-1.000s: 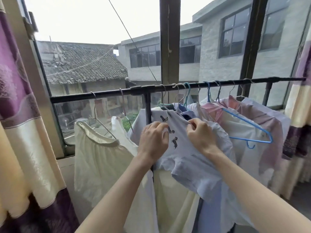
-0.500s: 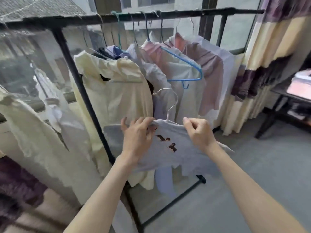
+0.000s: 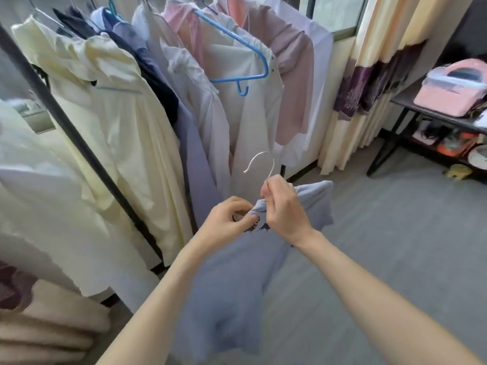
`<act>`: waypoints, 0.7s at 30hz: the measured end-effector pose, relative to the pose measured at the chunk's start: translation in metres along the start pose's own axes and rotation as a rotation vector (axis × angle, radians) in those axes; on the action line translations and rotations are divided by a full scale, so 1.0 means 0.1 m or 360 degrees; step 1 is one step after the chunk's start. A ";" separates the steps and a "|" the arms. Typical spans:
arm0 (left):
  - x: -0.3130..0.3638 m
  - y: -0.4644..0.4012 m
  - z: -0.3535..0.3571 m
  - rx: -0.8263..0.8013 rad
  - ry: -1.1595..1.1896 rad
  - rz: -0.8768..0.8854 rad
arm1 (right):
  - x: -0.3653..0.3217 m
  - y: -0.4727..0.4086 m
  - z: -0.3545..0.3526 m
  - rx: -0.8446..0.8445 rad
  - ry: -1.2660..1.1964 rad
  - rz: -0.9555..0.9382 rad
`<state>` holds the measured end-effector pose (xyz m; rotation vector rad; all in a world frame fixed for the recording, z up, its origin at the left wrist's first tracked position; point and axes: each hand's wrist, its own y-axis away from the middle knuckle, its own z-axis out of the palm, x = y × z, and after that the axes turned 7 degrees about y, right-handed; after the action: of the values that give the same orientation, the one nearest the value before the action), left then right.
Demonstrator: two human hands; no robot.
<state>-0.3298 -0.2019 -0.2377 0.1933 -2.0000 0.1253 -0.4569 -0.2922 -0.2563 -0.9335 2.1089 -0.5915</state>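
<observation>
Step in hand, as I read it: getting the pale blue tee (image 3: 237, 280) off its wire hanger (image 3: 263, 152), w/ both already clear of the rack (image 3: 116, 192).

Hands: the right hand (image 3: 283, 209) has thumb and fingers curled tight, pinching the hanger's neck just under the hook, w/ some collar fabric bunched in the same grip. The left hand (image 3: 229, 222) sits just beside it at 9 o'clock, fingers curled in, pinching the collar edge next to the dark print. Both are closed on something; neither is free.

Where the tee is: collar gathered btwn the two hands, near frame centre. The body hangs slack toward 6 o'clock, in front of the forearms, above the grey floor (image 3: 395, 233). One shoulder or sleeve sticks out at 2 o'clock of the right hand. The hook stands up at 12 o'clock of that hand, touching nothing. The hanger's arms are hidden inside the cloth; can't tell how they sit.

Next move, prob.: left hand stretches the neck opening while the right tilts and draws the wire out at 12 o'clock, one arm first. Thin wire can snag the collar, so go easy.

Hung clothes fill 9 to 12 o'clock, incl. a blue hanger (image 3: 237, 78).
</observation>
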 end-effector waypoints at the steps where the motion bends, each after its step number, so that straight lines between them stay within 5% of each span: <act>1: 0.02 -0.02 -0.03 -0.0197 0.0189 -0.0059 | 0.02 0.03 0.00 0.0005 -0.0047 -0.0060; 4: 0.05 -0.08 -0.06 -0.0596 0.0504 -0.0134 | 0.06 0.07 -0.03 0.0024 -0.0150 -0.0192; 8: -0.01 -0.16 0.05 -0.0801 0.0300 -0.0274 | 0.09 0.08 -0.16 0.0058 -0.0206 -0.0221; 11: -0.17 -0.21 0.11 -0.0594 -0.0209 -0.0159 | 0.21 0.08 -0.24 0.0099 -0.0108 -0.0214; 15: -0.35 -0.25 -0.03 0.0071 -0.0754 0.0213 | 0.52 0.24 -0.25 -0.0074 0.0388 -0.0165; 21: -0.34 -0.25 -0.11 0.0208 -0.1161 0.0720 | 0.55 0.44 -0.18 -0.0442 0.0749 -0.0031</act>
<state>-0.3016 -0.2219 -0.2637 -0.1643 -2.7392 0.5371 -0.5149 -0.3055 -0.2985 -1.0430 2.6574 -0.5787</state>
